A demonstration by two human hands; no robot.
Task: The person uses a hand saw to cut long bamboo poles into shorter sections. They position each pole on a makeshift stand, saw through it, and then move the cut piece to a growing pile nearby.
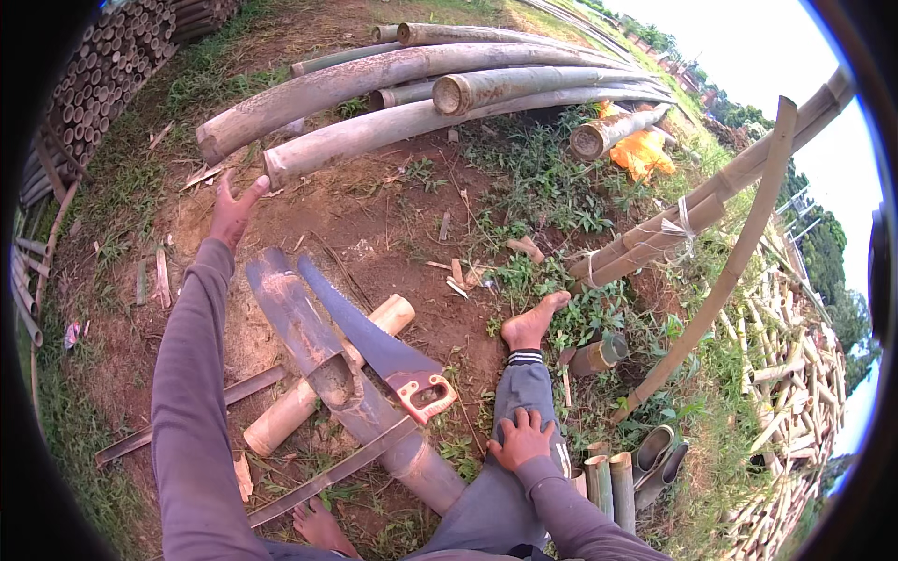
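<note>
My left hand (pixel 236 208) is stretched far forward, thumb and fingers apart. Its thumb is right by the cut end of a long bamboo pole (pixel 374 137); whether they touch I cannot tell. My right hand (pixel 522 441) lies on my right knee, fingers spread, holding nothing. Between my legs a thick bamboo length (pixel 407 449) with an opened, hollowed section slants away from me. It lies across a shorter, paler bamboo piece (pixel 285 418). A handsaw (pixel 365 332) with a dark blade rests against them, its light wooden handle (pixel 427 397) towards me.
Several bamboo poles (pixel 346 79) lie stacked ahead. On the right, a tied bamboo post (pixel 645 238) leans beside a curved strip (pixel 725 280). Upright bamboo stubs (pixel 622 491) stand by my right leg. Flat strips (pixel 327 475) cross the ground at left. An orange plastic bag (pixel 643 154) lies ahead.
</note>
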